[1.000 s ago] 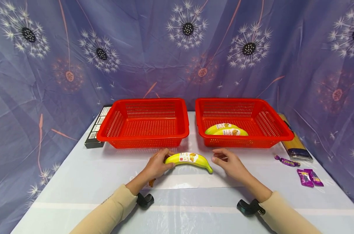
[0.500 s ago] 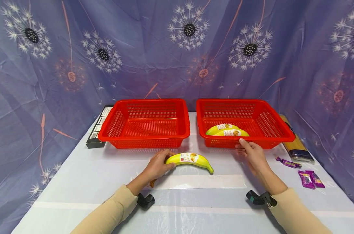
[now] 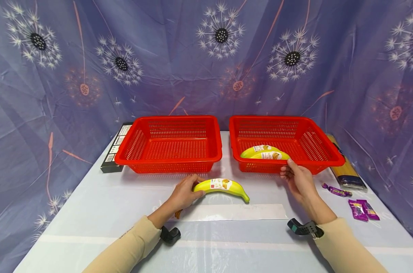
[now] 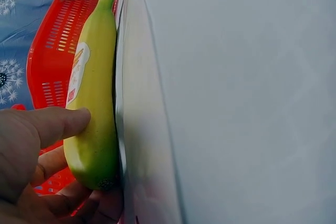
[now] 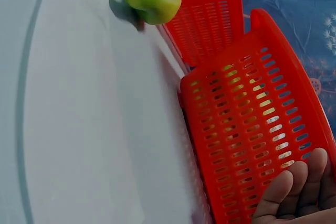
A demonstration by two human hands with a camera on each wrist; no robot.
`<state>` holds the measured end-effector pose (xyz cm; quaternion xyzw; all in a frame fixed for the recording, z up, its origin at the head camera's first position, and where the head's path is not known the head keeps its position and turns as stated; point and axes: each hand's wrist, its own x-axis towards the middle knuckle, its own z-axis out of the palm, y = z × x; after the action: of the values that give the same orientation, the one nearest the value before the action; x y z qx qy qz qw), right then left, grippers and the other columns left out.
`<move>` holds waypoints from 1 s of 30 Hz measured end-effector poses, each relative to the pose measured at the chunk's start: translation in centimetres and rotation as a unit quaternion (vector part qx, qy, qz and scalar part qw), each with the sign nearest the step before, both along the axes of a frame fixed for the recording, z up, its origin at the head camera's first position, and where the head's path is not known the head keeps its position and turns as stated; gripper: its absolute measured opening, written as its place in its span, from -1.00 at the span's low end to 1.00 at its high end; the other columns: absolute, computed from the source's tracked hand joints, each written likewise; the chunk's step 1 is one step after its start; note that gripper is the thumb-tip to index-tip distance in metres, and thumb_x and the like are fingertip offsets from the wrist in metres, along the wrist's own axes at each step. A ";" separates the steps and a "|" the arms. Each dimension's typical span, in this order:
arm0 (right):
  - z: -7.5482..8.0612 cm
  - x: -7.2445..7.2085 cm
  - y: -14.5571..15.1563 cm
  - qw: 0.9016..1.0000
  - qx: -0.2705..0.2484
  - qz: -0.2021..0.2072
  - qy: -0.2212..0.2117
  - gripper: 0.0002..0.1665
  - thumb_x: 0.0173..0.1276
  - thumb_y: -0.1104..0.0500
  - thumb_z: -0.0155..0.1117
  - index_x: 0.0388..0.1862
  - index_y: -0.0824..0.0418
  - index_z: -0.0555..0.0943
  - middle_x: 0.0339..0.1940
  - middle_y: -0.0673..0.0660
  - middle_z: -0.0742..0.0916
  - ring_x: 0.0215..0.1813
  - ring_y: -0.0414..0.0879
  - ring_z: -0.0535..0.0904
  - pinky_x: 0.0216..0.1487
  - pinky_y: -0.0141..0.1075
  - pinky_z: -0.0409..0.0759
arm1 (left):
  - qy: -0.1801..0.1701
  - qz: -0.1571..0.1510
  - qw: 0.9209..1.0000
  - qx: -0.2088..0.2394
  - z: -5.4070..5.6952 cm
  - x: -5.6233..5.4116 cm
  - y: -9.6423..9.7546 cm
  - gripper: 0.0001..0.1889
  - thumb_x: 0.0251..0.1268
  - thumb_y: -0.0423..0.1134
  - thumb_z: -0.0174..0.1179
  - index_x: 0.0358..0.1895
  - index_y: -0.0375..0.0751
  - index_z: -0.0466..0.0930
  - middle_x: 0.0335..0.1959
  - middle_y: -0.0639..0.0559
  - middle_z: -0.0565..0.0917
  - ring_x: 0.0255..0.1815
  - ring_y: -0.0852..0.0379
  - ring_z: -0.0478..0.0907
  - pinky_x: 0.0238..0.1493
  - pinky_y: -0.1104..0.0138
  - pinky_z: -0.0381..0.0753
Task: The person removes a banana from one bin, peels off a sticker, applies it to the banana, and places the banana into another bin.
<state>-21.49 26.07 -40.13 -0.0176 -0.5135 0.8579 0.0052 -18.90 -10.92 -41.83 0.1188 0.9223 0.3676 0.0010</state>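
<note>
A yellow banana with a printed white label [image 3: 223,185] lies on the table, its green tip toward the right. My left hand [image 3: 186,190] holds its left end. In the left wrist view the thumb [image 4: 58,121] presses the banana's side and the other fingers lie beneath its end. Two similar bananas [image 3: 266,154] lie inside the right red basket [image 3: 285,165], partly hidden by its front wall. My right hand [image 3: 299,182] is at this basket's front rim, thumb up by the rim, other fingers loosely bent outside the wall.
A second red basket [image 3: 174,167] stands at the left. Beside it lies a black and white box [image 3: 114,151]. A pack of noodles [image 3: 346,170], a twisted purple candy [image 3: 337,190] and purple candy packets [image 3: 363,209] lie at the right. A white strip [image 3: 227,213] crosses the table.
My right hand has moved right and away from me, from beside the banana's tip to the right basket's front rim. The left hand and its banana have stayed in place.
</note>
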 end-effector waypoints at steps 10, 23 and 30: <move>-0.3 -0.1 -0.1 1.000 0.020 -0.006 0.008 -0.65 0.39 0.08 0.12 -0.55 0.20 0.65 -0.61 0.00 0.70 -0.52 -0.18 0.57 -0.37 -0.41 0.57 | 0.012 -0.028 0.997 0.072 3.2 0.1 0.9 -0.67 0.09 -0.23 0.32 -0.03 -0.05 0.57 -0.23 0.07 0.65 -0.29 0.19 0.50 -0.26 0.37 0.47; -0.6 0.1 -0.2 0.999 0.023 -0.019 0.009 -0.66 0.37 0.07 0.15 -0.54 0.20 0.65 -0.61 -0.01 0.69 -0.51 -0.19 0.55 -0.36 -0.42 0.56 | 0.074 -0.069 0.990 0.100 9.8 -3.3 7.9 -0.65 0.13 -0.22 0.31 0.02 -0.11 0.55 -0.13 -0.01 0.65 -0.22 0.07 0.56 -0.30 0.42 0.51; -0.6 0.1 -0.1 0.999 0.027 -0.030 0.016 -0.64 0.37 0.08 0.15 -0.57 0.19 0.66 -0.62 -0.01 0.69 -0.53 -0.18 0.55 -0.38 -0.42 0.56 | 0.074 -0.044 0.995 0.042 10.7 -5.9 11.7 -0.60 0.18 -0.09 0.27 0.10 -0.06 0.52 -0.08 0.04 0.61 -0.14 0.17 0.51 -0.10 0.37 0.49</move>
<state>-21.41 25.92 -40.78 -0.0196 -0.5360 0.8430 0.0397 -24.84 0.78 -31.16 0.1862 0.8974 0.3960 -0.0560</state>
